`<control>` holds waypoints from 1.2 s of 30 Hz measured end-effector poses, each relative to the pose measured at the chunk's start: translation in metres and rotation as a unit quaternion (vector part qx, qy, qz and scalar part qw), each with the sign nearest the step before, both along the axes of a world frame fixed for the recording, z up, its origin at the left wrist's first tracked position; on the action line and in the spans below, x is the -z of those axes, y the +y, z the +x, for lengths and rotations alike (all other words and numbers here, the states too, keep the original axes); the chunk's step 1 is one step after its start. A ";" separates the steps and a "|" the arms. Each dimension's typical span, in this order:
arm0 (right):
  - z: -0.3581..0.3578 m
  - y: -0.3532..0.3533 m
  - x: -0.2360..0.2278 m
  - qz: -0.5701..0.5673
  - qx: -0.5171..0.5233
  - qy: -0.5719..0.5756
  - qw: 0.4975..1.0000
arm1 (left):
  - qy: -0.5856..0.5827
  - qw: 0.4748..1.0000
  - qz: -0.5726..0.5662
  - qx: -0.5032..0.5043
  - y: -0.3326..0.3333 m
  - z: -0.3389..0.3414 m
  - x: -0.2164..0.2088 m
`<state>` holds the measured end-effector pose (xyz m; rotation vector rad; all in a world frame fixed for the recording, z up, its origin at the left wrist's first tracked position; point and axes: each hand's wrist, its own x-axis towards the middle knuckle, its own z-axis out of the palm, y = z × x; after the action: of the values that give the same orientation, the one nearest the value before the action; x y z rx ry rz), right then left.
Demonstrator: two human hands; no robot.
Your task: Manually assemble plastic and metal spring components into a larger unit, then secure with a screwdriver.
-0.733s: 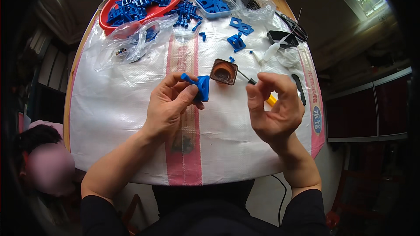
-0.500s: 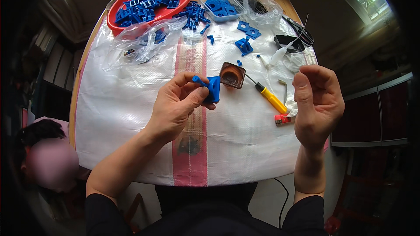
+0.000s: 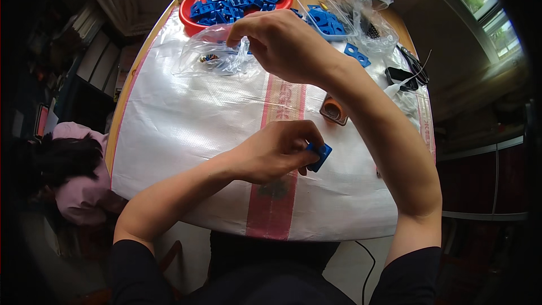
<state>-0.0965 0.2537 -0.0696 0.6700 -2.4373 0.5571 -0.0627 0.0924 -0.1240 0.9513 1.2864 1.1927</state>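
Observation:
My left hand [image 3: 282, 149] is closed round a small blue plastic part [image 3: 320, 158], low over the middle of the cloth; its fingers cover much of the part. Stretched far forward and across to the left, my right hand [image 3: 279, 42] hangs over a clear plastic bag [image 3: 217, 53]. Its fingers bend downward and apart, and nothing shows between them. Small dark and gold pieces [image 3: 209, 57] lie in the bag just left of those fingertips. Between my forearms sits a little square brown container [image 3: 333, 111], partly behind the right arm.
A red basin [image 3: 183, 14] heaped with blue plastic parts stands at the back left. Beside it are a clear tub [image 3: 337, 38] of blue plates and a bag of dark pieces [image 3: 372, 28]. Blue plates [image 3: 357, 55], a black tray [image 3: 402, 78] and scissors [image 3: 415, 62] lie right.
My right hand has swung from the right side far forward and left to the clear bag. My left hand keeps the blue part, now lower and further right. The view has turned left.

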 end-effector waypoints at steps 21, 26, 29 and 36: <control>-0.069 -0.018 0.055 0.058 0.073 -0.233 0.968 | -0.059 0.993 0.088 0.052 -0.007 -0.007 0.035; -0.079 -0.019 0.059 0.073 0.136 -0.232 0.960 | -0.045 0.990 0.122 0.056 -0.005 -0.005 0.039; -0.088 -0.025 0.067 0.114 0.161 -0.201 0.959 | -0.014 0.983 0.175 0.052 -0.002 -0.003 0.045; -0.091 -0.045 0.063 0.116 0.226 -0.245 0.936 | -0.027 0.992 0.117 0.035 -0.001 -0.001 0.045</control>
<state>-0.1871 0.2090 -0.1329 0.0264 -3.0268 0.2687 -0.0639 0.0917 -0.1685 1.1159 1.0776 1.3250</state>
